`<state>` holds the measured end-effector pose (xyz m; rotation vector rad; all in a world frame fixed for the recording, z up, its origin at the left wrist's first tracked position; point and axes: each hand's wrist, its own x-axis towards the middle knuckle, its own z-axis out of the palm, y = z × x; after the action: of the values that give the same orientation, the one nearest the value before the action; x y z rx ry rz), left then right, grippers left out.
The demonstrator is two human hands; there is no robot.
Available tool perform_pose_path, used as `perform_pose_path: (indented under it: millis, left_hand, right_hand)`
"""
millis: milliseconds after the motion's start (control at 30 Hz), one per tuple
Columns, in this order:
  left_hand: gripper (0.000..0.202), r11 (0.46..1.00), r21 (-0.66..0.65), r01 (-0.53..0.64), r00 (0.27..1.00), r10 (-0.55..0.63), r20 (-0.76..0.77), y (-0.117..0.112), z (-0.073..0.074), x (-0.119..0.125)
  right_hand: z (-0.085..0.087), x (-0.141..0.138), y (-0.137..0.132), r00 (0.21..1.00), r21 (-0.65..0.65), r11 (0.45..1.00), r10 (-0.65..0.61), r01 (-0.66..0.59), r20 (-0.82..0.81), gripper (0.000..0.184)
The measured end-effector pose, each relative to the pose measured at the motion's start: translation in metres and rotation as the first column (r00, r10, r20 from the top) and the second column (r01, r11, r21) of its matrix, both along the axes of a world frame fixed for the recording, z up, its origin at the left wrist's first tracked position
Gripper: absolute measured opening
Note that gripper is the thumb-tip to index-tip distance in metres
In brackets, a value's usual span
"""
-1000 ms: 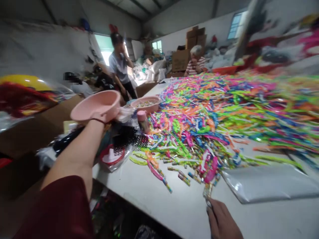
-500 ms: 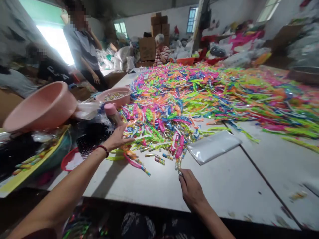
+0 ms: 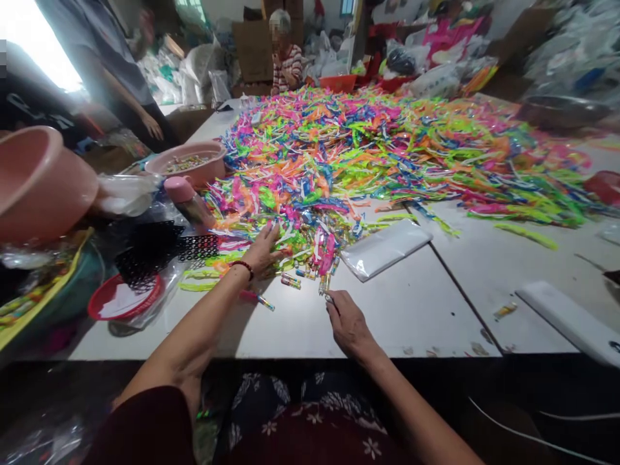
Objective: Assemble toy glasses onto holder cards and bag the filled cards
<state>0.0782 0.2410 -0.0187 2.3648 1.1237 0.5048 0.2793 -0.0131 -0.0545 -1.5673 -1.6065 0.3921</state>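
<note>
A huge heap of neon plastic strips (image 3: 378, 148) in pink, green, orange and blue covers the white table (image 3: 411, 316). My left hand (image 3: 261, 252), with a red bead bracelet, lies flat and spread on the near edge of the heap. My right hand (image 3: 346, 323) rests on the table with thumb and finger pinched on a small tube (image 3: 325, 287) at the heap's front. More small striped tubes (image 3: 290, 281) lie loose between my hands.
A pink basin (image 3: 33, 184) sits at the far left, a second pink basin (image 3: 191, 161) and a pink-capped bottle (image 3: 188, 200) behind. Black mesh (image 3: 159, 248), a red lid (image 3: 123, 300), clear bags (image 3: 385, 248). One person stands at the left; another sits at the table's far end.
My left hand let go of the pink basin, which now rests at the left, and came down onto the heap. The view swung right and down. My right hand stayed at the heap's front.
</note>
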Motion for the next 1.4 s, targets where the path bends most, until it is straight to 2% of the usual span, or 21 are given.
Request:
perform_pose_path:
  millis: [67, 167, 233, 333, 367, 433, 533, 600, 733, 833, 933, 1033, 1100, 1200, 1267, 1400]
  left_hand:
    - [0.078, 0.999, -0.032, 0.003, 0.996, 0.000, 0.084, -0.012, 0.011, -0.005]
    - [0.058, 0.994, -0.029, -0.109, 0.957, 0.113, 0.269, -0.032, 0.024, -0.015]
    - [0.043, 0.986, -0.003, -0.169, 0.937, 0.162, 0.309, -0.046, 0.027, -0.015]
    - [0.008, 0.992, 0.046, -0.118, 0.978, 0.108, 0.179, -0.067, 0.026, -0.001]
    - [0.004, 0.994, 0.058, -0.088, 0.990, 0.081, 0.119, -0.072, 0.024, 0.007]
    - [0.015, 0.995, 0.089, -0.050, 0.999, 0.048, 0.018, -0.081, 0.021, 0.026]
    - [0.011, 0.988, 0.147, -0.037, 0.993, 0.053, -0.103, -0.082, 0.019, 0.054]
    - [0.015, 0.986, 0.165, -0.021, 0.983, 0.051, -0.176, -0.077, 0.020, 0.068]
    - [0.014, 0.986, 0.164, 0.022, 0.966, 0.021, -0.258, -0.064, 0.024, 0.084]
    - [0.014, 0.991, 0.127, 0.050, 0.967, -0.017, -0.253, -0.059, 0.029, 0.090]
    - [0.018, 0.997, 0.077, 0.029, 0.987, -0.017, -0.158, -0.057, 0.038, 0.095]
    - [0.010, 0.999, 0.021, -0.049, 0.998, 0.048, 0.047, -0.058, 0.053, 0.103]
    - [0.009, 0.994, -0.048, -0.102, 0.968, 0.110, 0.224, -0.060, 0.064, 0.110]
    - [0.011, 0.969, -0.227, -0.099, 0.865, 0.196, 0.461, -0.073, 0.075, 0.119]
    - [0.019, 0.924, -0.382, -0.023, 0.789, 0.252, 0.561, -0.089, 0.074, 0.118]
    - [0.046, 0.763, -0.624, 0.171, 0.693, 0.357, 0.626, -0.140, 0.055, 0.092]
  right_hand:
    - [0.000, 0.000, 0.000, 1.000, 0.002, 1.000, 0.004, -0.004, -0.004, 0.031]
    - [0.000, 0.000, -0.001, 1.000, 0.007, 1.000, 0.002, -0.002, -0.004, 0.031]
    - [0.000, 0.000, -0.001, 1.000, 0.001, 1.000, 0.000, 0.000, -0.001, 0.031]
    - [0.001, 0.000, -0.001, 1.000, -0.002, 1.000, 0.003, -0.003, 0.001, 0.030]
    - [0.001, -0.001, -0.002, 1.000, 0.005, 1.000, 0.004, -0.004, 0.002, 0.030]
    - [0.001, -0.001, -0.002, 1.000, 0.027, 1.000, 0.007, -0.007, 0.013, 0.029]
    - [-0.001, -0.001, -0.004, 0.999, 0.059, 0.998, -0.001, -0.002, 0.041, 0.026]
    - [-0.006, 0.000, -0.003, 0.998, 0.095, 0.995, -0.009, 0.004, 0.056, 0.025]
    - [-0.018, 0.003, 0.002, 0.997, 0.184, 0.983, 0.007, -0.022, 0.081, 0.024]
    - [-0.023, 0.004, 0.004, 0.996, 0.230, 0.973, 0.007, -0.027, 0.086, 0.024]
    - [-0.024, 0.004, 0.005, 0.996, 0.256, 0.967, -0.018, -0.004, 0.082, 0.024]
    - [-0.026, 0.005, 0.005, 0.996, 0.255, 0.967, -0.006, -0.017, 0.090, 0.025]
    - [-0.026, 0.005, 0.005, 0.996, 0.238, 0.971, 0.003, -0.025, 0.090, 0.026]
    - [-0.021, 0.003, 0.003, 0.997, 0.218, 0.976, -0.008, -0.008, 0.073, 0.028]
    - [-0.013, 0.001, 0.000, 0.999, 0.205, 0.979, -0.015, 0.006, 0.044, 0.028]
    - [0.002, 0.004, -0.010, 0.994, 0.096, 0.995, -0.027, 0.038, -0.110, 0.029]
